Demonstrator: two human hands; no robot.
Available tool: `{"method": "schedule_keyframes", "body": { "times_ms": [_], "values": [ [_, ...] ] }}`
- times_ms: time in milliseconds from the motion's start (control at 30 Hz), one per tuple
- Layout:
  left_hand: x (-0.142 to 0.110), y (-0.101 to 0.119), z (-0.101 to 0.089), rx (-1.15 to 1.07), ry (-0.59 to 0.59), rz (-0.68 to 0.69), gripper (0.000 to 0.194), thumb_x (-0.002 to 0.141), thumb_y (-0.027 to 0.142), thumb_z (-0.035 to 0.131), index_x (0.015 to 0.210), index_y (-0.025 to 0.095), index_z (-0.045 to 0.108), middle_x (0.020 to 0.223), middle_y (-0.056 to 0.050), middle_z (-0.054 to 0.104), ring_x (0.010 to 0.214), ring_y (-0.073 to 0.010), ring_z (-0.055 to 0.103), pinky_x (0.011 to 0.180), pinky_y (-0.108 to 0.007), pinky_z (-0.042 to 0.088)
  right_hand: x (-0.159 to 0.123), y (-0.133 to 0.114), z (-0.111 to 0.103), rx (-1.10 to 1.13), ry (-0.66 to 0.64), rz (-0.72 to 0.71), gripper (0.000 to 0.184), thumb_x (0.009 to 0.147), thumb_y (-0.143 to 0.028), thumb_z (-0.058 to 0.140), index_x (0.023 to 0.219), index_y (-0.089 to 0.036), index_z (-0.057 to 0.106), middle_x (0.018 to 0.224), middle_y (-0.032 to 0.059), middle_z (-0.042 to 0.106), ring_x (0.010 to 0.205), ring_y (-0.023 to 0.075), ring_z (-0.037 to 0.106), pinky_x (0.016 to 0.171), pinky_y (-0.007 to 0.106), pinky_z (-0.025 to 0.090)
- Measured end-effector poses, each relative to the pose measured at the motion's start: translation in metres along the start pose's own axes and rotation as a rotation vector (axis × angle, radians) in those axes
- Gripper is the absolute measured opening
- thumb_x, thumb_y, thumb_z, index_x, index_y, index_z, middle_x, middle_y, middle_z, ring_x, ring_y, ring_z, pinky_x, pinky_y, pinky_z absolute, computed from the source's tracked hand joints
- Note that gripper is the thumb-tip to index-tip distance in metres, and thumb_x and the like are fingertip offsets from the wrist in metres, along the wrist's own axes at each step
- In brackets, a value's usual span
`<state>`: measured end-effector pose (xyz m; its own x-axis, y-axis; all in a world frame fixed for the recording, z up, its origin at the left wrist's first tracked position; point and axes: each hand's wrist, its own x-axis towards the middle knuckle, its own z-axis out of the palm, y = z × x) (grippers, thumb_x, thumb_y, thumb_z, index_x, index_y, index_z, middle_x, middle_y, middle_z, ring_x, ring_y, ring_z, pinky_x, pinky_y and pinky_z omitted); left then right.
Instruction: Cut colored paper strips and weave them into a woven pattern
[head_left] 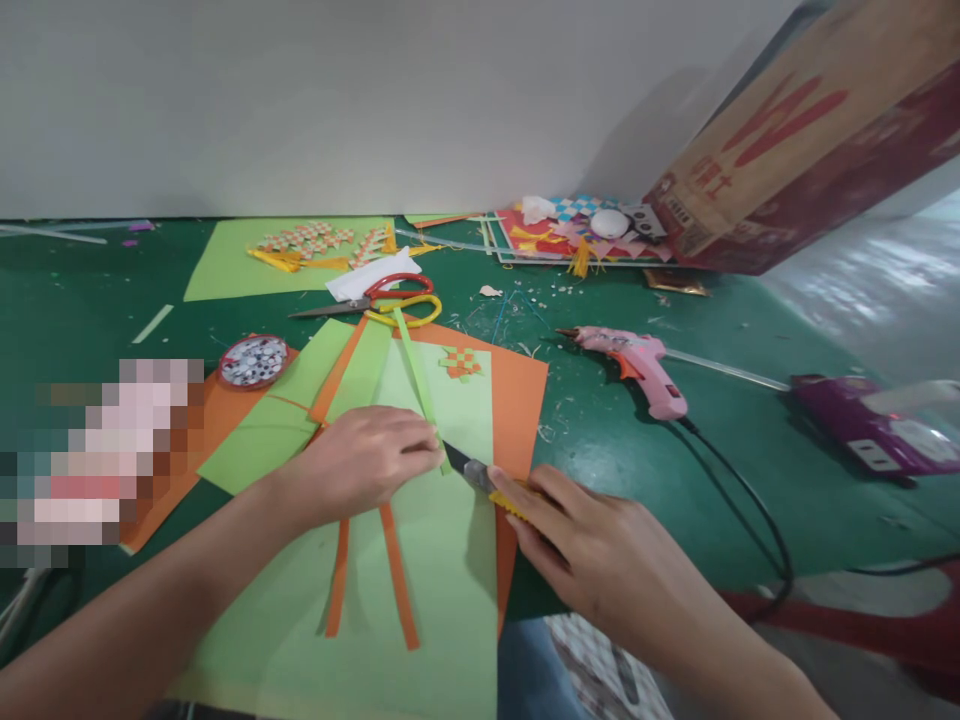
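Note:
My left hand (367,462) is closed, its fingertips pinching a narrow light green paper strip (415,365) near its lower end. In my right hand (592,535) is a yellow utility knife (478,476), its dark blade out and meeting the strip beside my left fingertips. Below both hands lies a pale green paper sheet (435,610) over an orange sheet (523,400). Two orange paper strips (399,580) stick out from under my left hand toward me. A small woven green-and-orange paper piece (460,362) rests on the pale sheet.
Scissors (405,298) with red and yellow handles lie behind the sheets. A pink glue gun (637,365) with a cord is at right, near a purple power strip (874,425). A round dish of googly eyes (253,361) sits left. A paper bag (810,140) leans at the back right.

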<state>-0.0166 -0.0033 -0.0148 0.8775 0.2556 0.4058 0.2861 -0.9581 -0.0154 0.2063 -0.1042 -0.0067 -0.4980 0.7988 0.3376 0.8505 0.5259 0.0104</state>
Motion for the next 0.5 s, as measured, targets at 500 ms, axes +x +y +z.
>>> {"method": "schedule_keyframes", "body": {
  "times_ms": [500],
  "values": [
    [0.0,0.0,-0.0009,0.011,-0.012,0.018,0.029,0.092,0.006,0.041,0.087,0.016,0.068,0.087,-0.003,0.074,0.079,-0.0151,0.068,0.064,-0.026,0.051,0.0099,0.0075,0.0098,-0.031,-0.022,0.014,0.038,0.091,-0.014,0.038,0.11,-0.013,0.071,0.072,0.0025,0.063,0.044,0.0105,0.053,0.04,0.026,0.037]
  ]
}}
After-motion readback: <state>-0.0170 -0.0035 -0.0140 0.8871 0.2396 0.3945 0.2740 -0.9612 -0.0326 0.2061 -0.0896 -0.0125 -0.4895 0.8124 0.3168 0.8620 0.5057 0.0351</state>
